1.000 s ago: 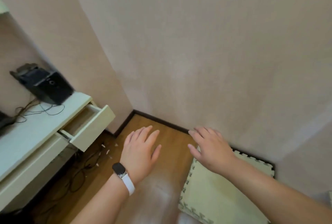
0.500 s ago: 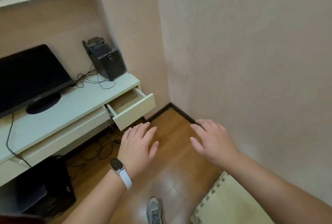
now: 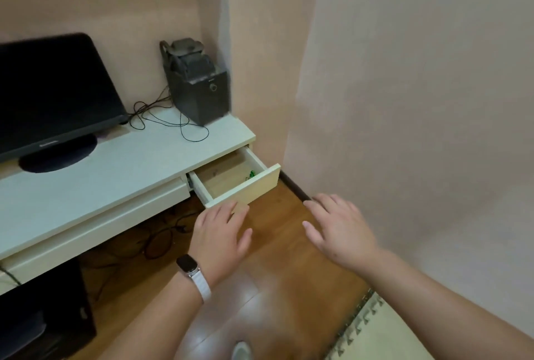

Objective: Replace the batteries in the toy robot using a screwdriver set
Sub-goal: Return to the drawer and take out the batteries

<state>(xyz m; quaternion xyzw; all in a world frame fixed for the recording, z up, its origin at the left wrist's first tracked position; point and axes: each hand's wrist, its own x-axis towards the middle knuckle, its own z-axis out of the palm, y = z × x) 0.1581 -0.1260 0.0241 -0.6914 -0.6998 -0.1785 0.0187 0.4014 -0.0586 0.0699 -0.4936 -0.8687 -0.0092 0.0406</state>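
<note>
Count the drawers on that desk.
2: an open drawer at the right end of the desk, and a shut drawer directly left of it. Others may be hidden past the picture's left edge.

Pale pink walls (image 3: 404, 70) meet a wooden floor (image 3: 277, 244) beside a white desk (image 3: 115, 174) with one drawer (image 3: 239, 183) open.

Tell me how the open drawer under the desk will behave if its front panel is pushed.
The drawer looks almost empty, so it is probably light and should slide shut with little force. It is pulled far out, so it may wobble sideways if pushed off-centre. The small green thing inside could skid when it stops.
</note>
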